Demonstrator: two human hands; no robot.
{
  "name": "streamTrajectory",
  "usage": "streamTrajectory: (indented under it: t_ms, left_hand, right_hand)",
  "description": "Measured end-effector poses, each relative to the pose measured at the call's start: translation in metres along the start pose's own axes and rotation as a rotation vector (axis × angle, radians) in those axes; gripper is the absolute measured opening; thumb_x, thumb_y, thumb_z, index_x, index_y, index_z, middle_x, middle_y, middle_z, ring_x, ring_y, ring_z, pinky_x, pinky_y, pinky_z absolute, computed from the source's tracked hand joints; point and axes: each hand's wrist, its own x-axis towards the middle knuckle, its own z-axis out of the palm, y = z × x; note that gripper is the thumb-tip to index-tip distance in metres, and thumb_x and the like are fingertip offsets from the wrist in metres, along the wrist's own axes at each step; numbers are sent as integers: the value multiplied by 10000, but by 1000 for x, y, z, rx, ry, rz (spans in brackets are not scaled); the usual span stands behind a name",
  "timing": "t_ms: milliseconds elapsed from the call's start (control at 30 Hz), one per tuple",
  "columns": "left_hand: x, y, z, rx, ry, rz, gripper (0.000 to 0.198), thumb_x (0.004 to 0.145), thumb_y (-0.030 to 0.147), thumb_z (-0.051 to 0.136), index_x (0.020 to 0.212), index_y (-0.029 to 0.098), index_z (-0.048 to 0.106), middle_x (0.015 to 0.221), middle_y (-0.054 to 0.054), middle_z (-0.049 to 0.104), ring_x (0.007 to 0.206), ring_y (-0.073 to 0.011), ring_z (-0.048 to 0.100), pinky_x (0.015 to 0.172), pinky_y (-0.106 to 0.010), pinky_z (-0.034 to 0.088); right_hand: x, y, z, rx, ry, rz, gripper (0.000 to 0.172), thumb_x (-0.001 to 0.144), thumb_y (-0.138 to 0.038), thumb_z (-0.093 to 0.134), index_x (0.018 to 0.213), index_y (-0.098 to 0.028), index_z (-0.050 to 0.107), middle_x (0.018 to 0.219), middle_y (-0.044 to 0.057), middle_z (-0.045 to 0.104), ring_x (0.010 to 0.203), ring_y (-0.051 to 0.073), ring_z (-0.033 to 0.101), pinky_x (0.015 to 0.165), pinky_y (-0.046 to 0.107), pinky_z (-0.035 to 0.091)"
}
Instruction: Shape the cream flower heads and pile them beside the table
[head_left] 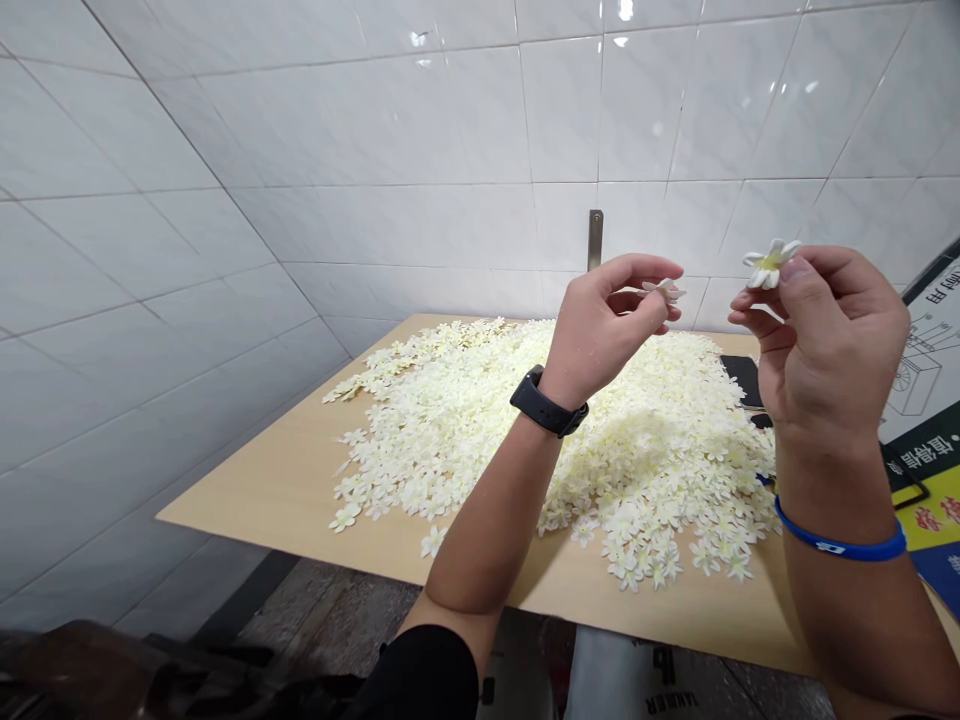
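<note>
My left hand [611,315], with a black watch on its wrist, is raised over the flower pile and pinches a small white flower [667,291] between thumb and fingers. To its right, my right hand [829,325] wears a blue wristband and grips a white flower with a yellow centre [771,265] at its fingertips. The two flowers are apart. Below both hands, a large heap of pale white-yellow flowers [465,430] is spread over the light wooden table [262,480].
A dark phone-like object [741,380] lies beside the heap at the right. Farther right stands a printed box [926,380]. Behind the table is a white tiled wall [412,130] with a metal bracket [595,238]. The table's front edge crosses below my forearms.
</note>
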Motion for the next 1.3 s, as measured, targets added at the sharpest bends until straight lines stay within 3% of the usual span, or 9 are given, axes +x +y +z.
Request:
streamTrajectory:
  t_ms: [233,467,567,667,833,1100,1200,1300]
  left_hand:
    - [-1,-5,0,3,20,-16,251,886,406,743,903,155,740,816,-36,761,713,-108,729,669,-226,620]
    - [-1,-5,2,-27,73,-41,256,827,391,809,819,154,714,765,-22,754,662,-100,714,646,-224,610]
    - [1,-6,2,-37,83,-10,179,854,305,787,960,180,717,771,-3,756,709,-109,735,691,-232,621]
    - [1,-6,1,-42,83,-3,222,878,237,750,1089,196,694,796,-2,764,798,-131,760,745,-247,632]
    - [2,-8,-1,40,113,85,63,907,251,707,920,190,718,962,-33,784,875,-123,747,741,-234,615]
    - [4,-17,-2,188,171,70,313,876,460,742,761,190,634,716,-13,708,670,-112,647,647,-246,540]
    - [5,-19,-4,282,140,104,192,866,377,753,944,214,687,973,-46,764,877,-154,691,757,-268,558]
    - [5,-17,-5,243,83,136,235,907,358,702,1111,242,699,1235,-60,728,1093,-181,676,893,-294,566]
  right_hand:
    - [1,-2,1,3,6,15,58,885,-304,723,841,-283,692,767,-10,650,664,155,665,644,349,610]
    - [0,-3,0,-10,-44,23,75,894,-330,717,864,-272,679,782,6,650,685,170,674,621,353,629]
    - [0,-2,-1,-18,-61,18,76,899,-337,711,872,-274,678,779,6,649,686,174,678,619,357,633]
    - [0,-2,-1,-28,-68,7,87,902,-346,709,880,-269,675,777,5,646,681,173,681,620,354,635]
    - [0,0,-1,-32,-58,32,98,882,-344,732,874,-260,682,777,-1,658,673,161,681,613,335,639]
    - [-1,7,1,-122,-109,59,167,851,-415,770,844,-262,706,706,-9,657,633,163,673,624,354,645]
    - [0,10,1,-134,-99,85,155,832,-382,795,834,-249,717,676,-18,657,601,149,662,607,331,629]
    - [1,12,2,-122,-83,108,145,816,-337,814,795,-225,723,647,-21,656,568,123,640,576,285,597]
